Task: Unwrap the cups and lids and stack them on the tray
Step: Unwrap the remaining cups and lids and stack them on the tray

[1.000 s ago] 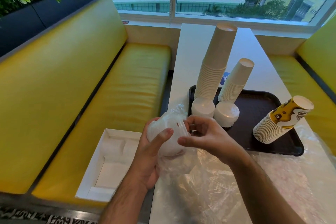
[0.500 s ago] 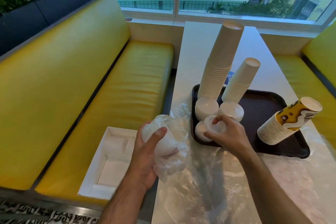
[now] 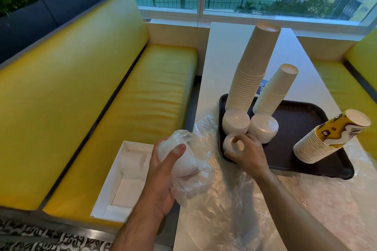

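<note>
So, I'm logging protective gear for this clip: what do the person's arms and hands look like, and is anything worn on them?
Both are bare. The left hand and right hand show no gloves, rings or wristbands, and no watch is visible. Both forearms are uncovered as far as the picture shows, with no sleeve in view, and have some visible hair. No markings or bandages can be seen.

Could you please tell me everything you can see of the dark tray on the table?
The tray is a dark brown rectangle with rounded corners and a raised rim, seemingly plastic. It lies flat on the white table, its near edge against crumpled clear wrap. It bears two white cup stacks, a patterned yellow stack leaning at its right, and white lid stacks at its left, where the right hand sets lids.
</note>
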A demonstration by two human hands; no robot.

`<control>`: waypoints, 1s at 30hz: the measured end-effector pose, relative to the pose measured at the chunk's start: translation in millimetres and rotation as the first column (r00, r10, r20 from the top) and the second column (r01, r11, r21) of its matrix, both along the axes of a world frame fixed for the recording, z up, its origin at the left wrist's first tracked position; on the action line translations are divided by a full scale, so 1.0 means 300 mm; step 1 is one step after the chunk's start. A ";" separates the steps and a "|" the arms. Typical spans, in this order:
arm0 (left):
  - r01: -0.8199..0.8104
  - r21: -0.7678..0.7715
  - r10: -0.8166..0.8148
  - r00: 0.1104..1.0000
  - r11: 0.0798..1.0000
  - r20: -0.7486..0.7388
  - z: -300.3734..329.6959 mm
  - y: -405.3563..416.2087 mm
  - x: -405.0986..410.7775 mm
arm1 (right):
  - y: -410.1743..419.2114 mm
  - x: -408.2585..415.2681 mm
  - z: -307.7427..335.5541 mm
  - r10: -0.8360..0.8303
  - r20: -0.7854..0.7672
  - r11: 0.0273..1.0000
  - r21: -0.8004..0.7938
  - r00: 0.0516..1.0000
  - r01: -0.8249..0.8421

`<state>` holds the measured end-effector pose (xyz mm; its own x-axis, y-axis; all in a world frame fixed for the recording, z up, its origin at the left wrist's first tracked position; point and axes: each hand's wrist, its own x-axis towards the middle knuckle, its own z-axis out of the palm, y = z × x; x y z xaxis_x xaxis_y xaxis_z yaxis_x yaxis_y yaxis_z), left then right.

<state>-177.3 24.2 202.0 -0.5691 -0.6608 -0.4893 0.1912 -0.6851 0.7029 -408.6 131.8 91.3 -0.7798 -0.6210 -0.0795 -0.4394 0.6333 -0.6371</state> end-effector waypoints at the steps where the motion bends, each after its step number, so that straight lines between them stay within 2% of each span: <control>1: 0.001 0.003 -0.001 1.000 1.000 -0.002 0.001 -0.001 0.000 | 0.000 0.001 0.000 -0.005 0.004 1.000 -0.003 1.000 0.005; 11: 0.005 0.005 -0.005 1.000 1.000 0.001 0.003 -0.001 -0.002 | 0.010 0.033 -0.012 -0.083 0.029 0.993 -0.086 0.996 0.085; 19: 0.014 -0.011 -0.014 1.000 1.000 0.008 -0.004 0.011 -0.005 | 0.025 0.039 0.005 -0.061 0.070 0.993 -0.097 0.996 0.068; 23: 0.018 -0.019 -0.018 1.000 1.000 -0.005 -0.003 0.014 -0.010 | 0.040 0.054 0.046 -0.123 -0.070 0.992 -0.008 0.990 0.122; 25: 0.019 -0.025 -0.019 1.000 1.000 -0.005 -0.003 0.018 -0.015 | 0.039 0.084 0.112 -0.145 -0.053 0.980 -0.146 0.988 0.136; 27: 0.022 -0.025 -0.022 1.000 0.999 -0.002 -0.006 0.025 -0.022 | 0.034 0.132 0.213 -0.060 0.091 0.936 -0.341 0.994 0.088; 28: 0.028 -0.026 -0.028 1.000 0.999 -0.001 -0.006 0.030 -0.026 | 0.030 0.160 0.272 0.056 0.188 0.916 -0.399 0.981 0.024; 30: 0.046 -0.033 -0.046 0.999 0.998 0.003 -0.008 0.037 -0.035 | 0.021 0.210 0.367 0.349 0.290 0.875 -0.442 0.891 -0.199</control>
